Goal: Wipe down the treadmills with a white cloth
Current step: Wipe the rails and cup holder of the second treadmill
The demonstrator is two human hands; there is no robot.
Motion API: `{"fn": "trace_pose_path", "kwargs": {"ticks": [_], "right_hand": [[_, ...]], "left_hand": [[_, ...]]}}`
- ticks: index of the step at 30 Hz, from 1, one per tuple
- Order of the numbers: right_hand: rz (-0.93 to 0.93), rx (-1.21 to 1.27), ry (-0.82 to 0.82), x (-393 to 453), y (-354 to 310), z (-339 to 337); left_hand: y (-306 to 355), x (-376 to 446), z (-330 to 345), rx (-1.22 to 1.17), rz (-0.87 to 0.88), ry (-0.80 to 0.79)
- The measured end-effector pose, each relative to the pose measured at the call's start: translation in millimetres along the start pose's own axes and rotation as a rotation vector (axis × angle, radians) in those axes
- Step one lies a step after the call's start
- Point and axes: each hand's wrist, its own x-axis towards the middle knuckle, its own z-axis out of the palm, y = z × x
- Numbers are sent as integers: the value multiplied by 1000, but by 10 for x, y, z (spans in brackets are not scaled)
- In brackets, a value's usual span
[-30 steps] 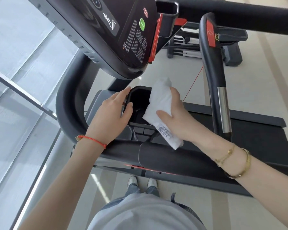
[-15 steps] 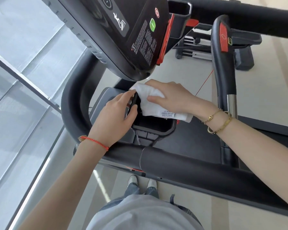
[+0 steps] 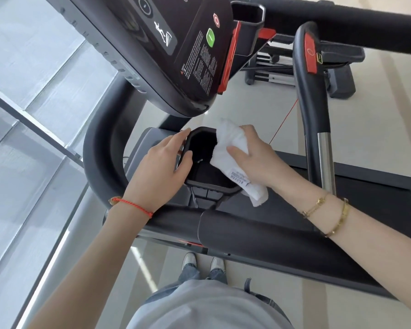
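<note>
— One white cloth (image 3: 233, 153) is held in the right hand (image 3: 254, 157). Where is it pressed?

— It is pressed on the right rim of the black cup tray (image 3: 209, 186), with fingers closed around it.

— And the left hand (image 3: 161, 167)?

— Its fingers are curled over the tray's left rim. The tray is fixed under the treadmill's console (image 3: 166, 55), above the padded bar (image 3: 259, 231).

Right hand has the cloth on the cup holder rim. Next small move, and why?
Probably push the white cloth down into the cup holder and sweep its inner wall. The right hand presses it only on the right rim, the dark cavity looks untouched, and the left hand grips the left rim, steadying it.
</note>
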Motion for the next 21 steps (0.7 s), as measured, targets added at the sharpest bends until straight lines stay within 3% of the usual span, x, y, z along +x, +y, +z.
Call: {"fn": "trace_pose_path", "kwargs": {"ticks": [3,7,13,17,21], "right_hand": [[-18,-37,-35,94,-65,-75],[49,156,85,-102,-75,72],[163,325,96,-502,-33,283],[131,187,82,-342,-41,190],[-52,-158,35,14,-71,-15]], "left_hand": [[-15,4,4,4,6,2],[-8,1,2,-14,6,0],[-20,0,21,-8,18,12],[-18,-9,21,-5,30,-4],[-26,-11,18,16,32,2]]}}
